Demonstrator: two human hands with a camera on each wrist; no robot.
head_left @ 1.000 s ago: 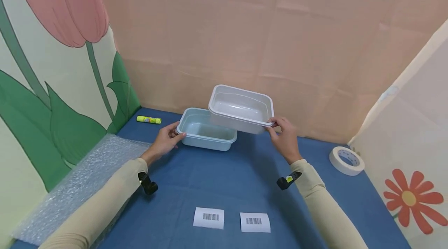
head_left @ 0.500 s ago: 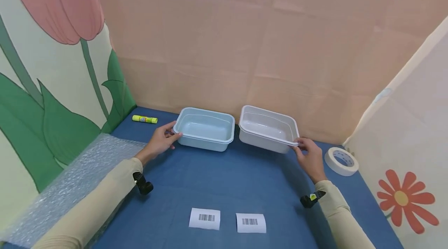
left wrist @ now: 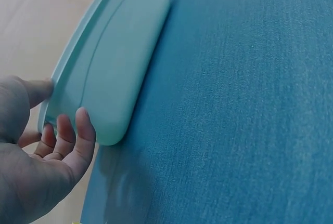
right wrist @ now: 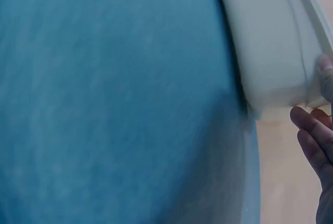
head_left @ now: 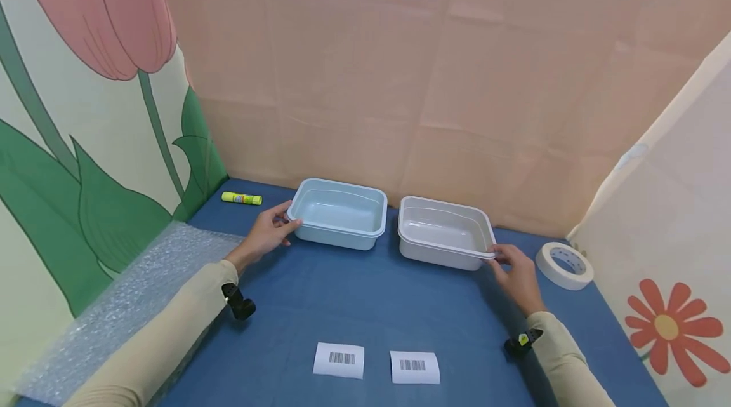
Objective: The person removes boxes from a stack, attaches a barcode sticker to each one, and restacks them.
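Observation:
Two plastic boxes without lids stand side by side at the back of the blue table. My left hand (head_left: 264, 233) pinches the left end of the light blue box (head_left: 337, 239), thumb at the rim and fingers under it. In the left wrist view the thumb and curled fingers meet this box's (left wrist: 114, 63) rim. My right hand (head_left: 516, 275) pinches the near right corner of the pale grey box (head_left: 436, 256). In the right wrist view the thumb lies on the grey box's (right wrist: 270, 42) rim with the fingers below it.
Two white barcode labels (head_left: 339, 369) (head_left: 415, 376) lie at the front. A yellow-green glue stick (head_left: 242, 198) lies at the back left. Bubble wrap (head_left: 143, 293) covers the left side, and a roll of white tape (head_left: 565, 276) sits at the right edge.
My right hand has carried the grey box from above the light blue one, rightward and down to the table beside it. My left hand has kept its grip on the light blue box.

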